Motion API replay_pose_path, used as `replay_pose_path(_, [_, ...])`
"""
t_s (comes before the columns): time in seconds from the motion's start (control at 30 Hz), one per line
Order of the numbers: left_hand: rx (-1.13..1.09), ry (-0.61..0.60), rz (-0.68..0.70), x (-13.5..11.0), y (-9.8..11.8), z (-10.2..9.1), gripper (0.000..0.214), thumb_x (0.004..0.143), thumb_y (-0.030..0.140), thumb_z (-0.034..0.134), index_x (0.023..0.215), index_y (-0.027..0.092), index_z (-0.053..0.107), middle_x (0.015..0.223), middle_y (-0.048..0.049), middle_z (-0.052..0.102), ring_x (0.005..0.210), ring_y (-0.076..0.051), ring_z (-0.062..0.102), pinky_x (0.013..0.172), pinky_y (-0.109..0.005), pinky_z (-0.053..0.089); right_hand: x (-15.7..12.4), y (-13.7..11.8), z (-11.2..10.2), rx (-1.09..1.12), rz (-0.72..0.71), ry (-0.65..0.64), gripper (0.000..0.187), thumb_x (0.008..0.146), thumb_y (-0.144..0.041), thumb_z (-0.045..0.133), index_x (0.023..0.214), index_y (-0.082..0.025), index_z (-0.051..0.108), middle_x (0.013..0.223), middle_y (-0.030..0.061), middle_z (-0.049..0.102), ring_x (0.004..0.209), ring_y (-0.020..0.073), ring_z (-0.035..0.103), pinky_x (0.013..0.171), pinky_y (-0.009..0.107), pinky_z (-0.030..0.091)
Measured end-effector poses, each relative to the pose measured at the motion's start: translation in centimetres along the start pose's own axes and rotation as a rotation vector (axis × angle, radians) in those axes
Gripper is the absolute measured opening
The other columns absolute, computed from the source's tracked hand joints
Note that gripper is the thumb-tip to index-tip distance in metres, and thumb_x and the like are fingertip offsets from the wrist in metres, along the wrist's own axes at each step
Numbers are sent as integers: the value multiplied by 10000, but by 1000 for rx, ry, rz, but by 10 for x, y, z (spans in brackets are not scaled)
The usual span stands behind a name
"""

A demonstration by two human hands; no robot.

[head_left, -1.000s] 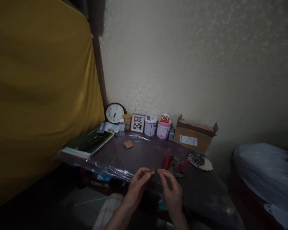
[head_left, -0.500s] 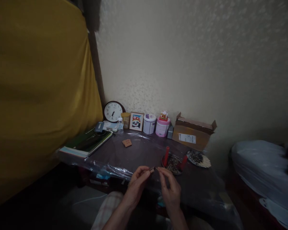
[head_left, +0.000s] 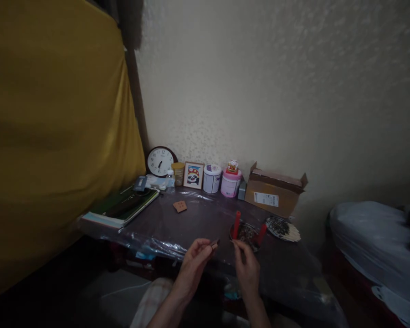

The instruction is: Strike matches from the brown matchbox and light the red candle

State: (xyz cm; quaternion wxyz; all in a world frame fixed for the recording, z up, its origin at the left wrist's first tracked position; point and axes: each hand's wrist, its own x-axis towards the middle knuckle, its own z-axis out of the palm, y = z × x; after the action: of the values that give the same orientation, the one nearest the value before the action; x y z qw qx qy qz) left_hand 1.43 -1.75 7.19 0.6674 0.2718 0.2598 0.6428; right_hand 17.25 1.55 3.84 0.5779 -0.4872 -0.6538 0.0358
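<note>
In the head view, my left hand (head_left: 195,262) pinches a small brown piece with a dark side (head_left: 215,244), which looks like a matchbox striker. To its right, my right hand (head_left: 246,266) is closed at the fingertips on a tiny thin stick (head_left: 232,241), apparently a matchstick. A gap separates the two hands. Just beyond the right fingers, a round dish (head_left: 248,232) holds small dark bits. One red candle (head_left: 237,223) stands upright by it, and another red candle (head_left: 261,233) leans at its right. Farther right lies a plate of dark-tipped matchsticks (head_left: 283,228).
Brown cards (head_left: 180,206) lie mid-table. Along the wall are a clock (head_left: 160,161), a framed panda picture (head_left: 193,175), a white tin (head_left: 212,179), a pink tin (head_left: 230,184) and a cardboard box (head_left: 273,191). Books (head_left: 121,209) sit at left; clear plastic covers the table (head_left: 205,218).
My right hand has moved to the right, away from the left hand, with the thin stick at its fingertips. My left hand stays nearly in place. The view has shifted slightly.
</note>
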Motion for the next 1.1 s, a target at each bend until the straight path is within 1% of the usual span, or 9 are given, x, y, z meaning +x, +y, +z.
replay_pose_path(0.1, [16, 15, 5, 2, -1, -8, 172, 688, 245, 734, 824, 172, 658, 816, -45, 730, 808, -156, 640, 790, -258, 437, 6, 1, -5, 28, 142, 63, 241, 869, -376, 504, 898, -198, 663, 906, 55, 713, 854, 191, 664, 797, 317, 501])
replay_pose_path(0.23, [35, 32, 2, 5, -4, -19, 148, 709, 240, 716, 828, 176, 656, 798, -31, 725, 785, -145, 637, 773, -252, 436, 13, -11, -12, 75, 185, 146, 236, 818, -410, 552, 821, -201, 663, 866, 50, 701, 829, 194, 649, 808, 327, 488])
replay_pose_path(0.37, [53, 40, 8, 9, -4, -28, 137, 712, 236, 713, 824, 180, 657, 822, -30, 729, 826, -151, 640, 815, -266, 436, 17, -13, -11, 117, 223, 169, 224, 795, -403, 572, 805, -200, 668, 866, 53, 686, 827, 194, 633, 804, 335, 485])
replay_pose_path(0.47, [68, 56, 23, 14, -3, -38, 141, 701, 237, 722, 812, 181, 656, 820, -27, 730, 837, -158, 646, 819, -276, 440, 19, -11, -10, 140, 290, 174, 243, 789, -412, 565, 796, -195, 675, 870, 62, 683, 827, 203, 625, 769, 340, 491])
replay_pose_path(0.57, [83, 74, 30, 18, -2, -49, 151, 700, 243, 722, 818, 179, 652, 851, -36, 734, 845, -165, 651, 812, -286, 443, 22, -12, -10, 113, 335, 168, 271, 782, -432, 551, 768, -192, 677, 863, 69, 689, 824, 216, 623, 743, 345, 490])
replay_pose_path(0.7, [95, 88, 31, 19, -4, -58, 158, 711, 245, 712, 838, 179, 645, 871, -37, 730, 852, -164, 651, 805, -292, 444, 25, -17, -12, 70, 351, 150, 270, 778, -428, 552, 764, -194, 685, 857, 70, 696, 807, 216, 622, 731, 335, 484])
replay_pose_path(0.8, [105, 85, 21, 18, -4, -61, 155, 729, 246, 696, 857, 179, 640, 907, -44, 725, 874, -164, 646, 828, -303, 438, 24, -16, -12, 60, 350, 148, 264, 788, -417, 543, 771, -198, 688, 873, 64, 698, 835, 215, 622, 759, 336, 479])
replay_pose_path(1.0, [121, 68, 7, 19, -1, -65, 140, 746, 243, 680, 861, 177, 636, 971, -63, 721, 899, -171, 640, 856, -315, 427, 24, -7, -8, 36, 232, 177, 289, 802, -431, 517, 749, -209, 695, 828, 51, 709, 813, 208, 629, 784, 338, 484])
replay_pose_path(1.1, [122, 66, 9, 20, -1, -67, 139, 746, 248, 680, 858, 178, 639, 946, -60, 726, 898, -172, 640, 854, -311, 427, 25, -6, -9, 16, 228, 172, 285, 800, -431, 525, 754, -210, 700, 839, 57, 713, 804, 213, 629, 753, 334, 489])
